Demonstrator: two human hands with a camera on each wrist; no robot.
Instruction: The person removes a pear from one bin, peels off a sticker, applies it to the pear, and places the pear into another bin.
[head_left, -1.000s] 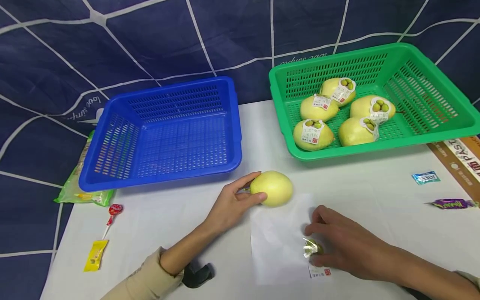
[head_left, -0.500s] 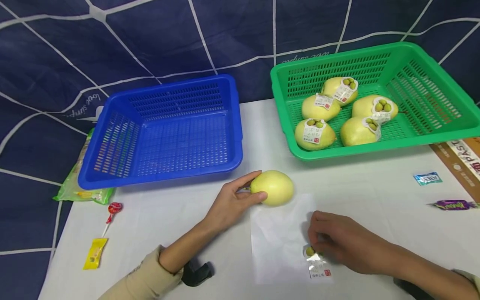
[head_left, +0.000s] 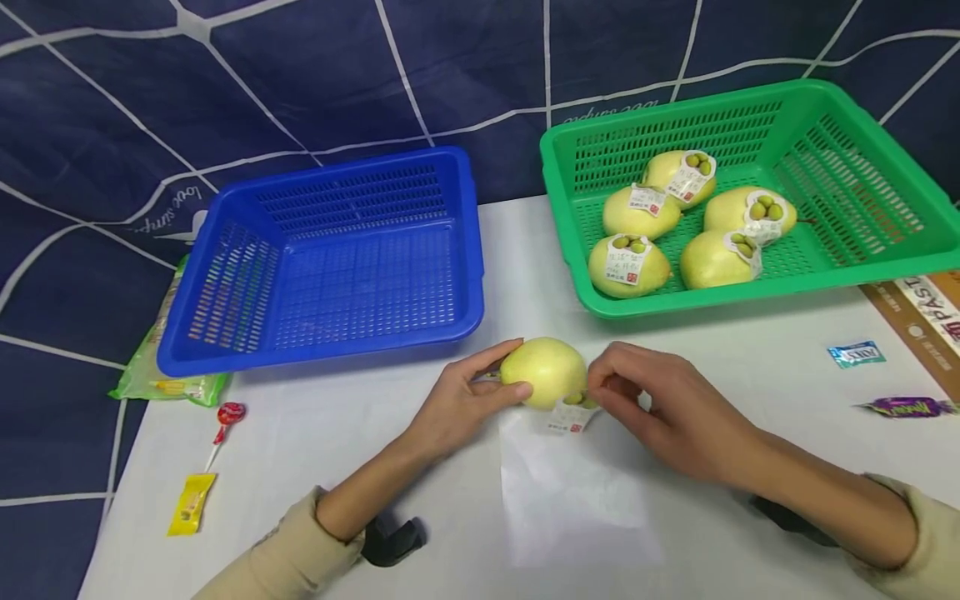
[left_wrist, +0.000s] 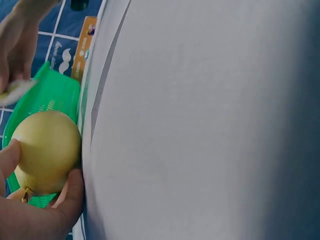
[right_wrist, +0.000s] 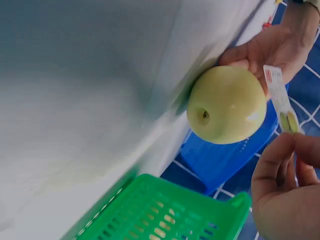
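Note:
My left hand (head_left: pixel 467 392) grips a pale yellow-green pear (head_left: pixel 546 371) by its stem end, thumb and fingers on either side, at the middle of the table. Between thumb and fingertips, my right hand (head_left: pixel 675 408) pinches a sticker (head_left: pixel 568 415) printed with green fruit, writing and a red seal. In the head view the sticker overlaps the pear's lower right side. From the right wrist, the sticker (right_wrist: pixel 281 97) shows edge-on, hanging beside the bare pear (right_wrist: pixel 227 105). A white backing sheet (head_left: pixel 573 500) lies flat below the pear.
Several stickered pears (head_left: pixel 628 267) sit in a green basket (head_left: pixel 750 296) at back right. A blue basket (head_left: pixel 322 354) stands at back left. Left lie a lollipop (head_left: pixel 230 414), a yellow packet (head_left: pixel 192 504) and a green bag (head_left: pixel 168 387); right, a blue packet (head_left: pixel 857 354) and purple candy (head_left: pixel 909 407).
My right hand has peeled the sticker off the backing sheet and brought it up and left to the pear. My left hand has kept its hold on the pear in place.

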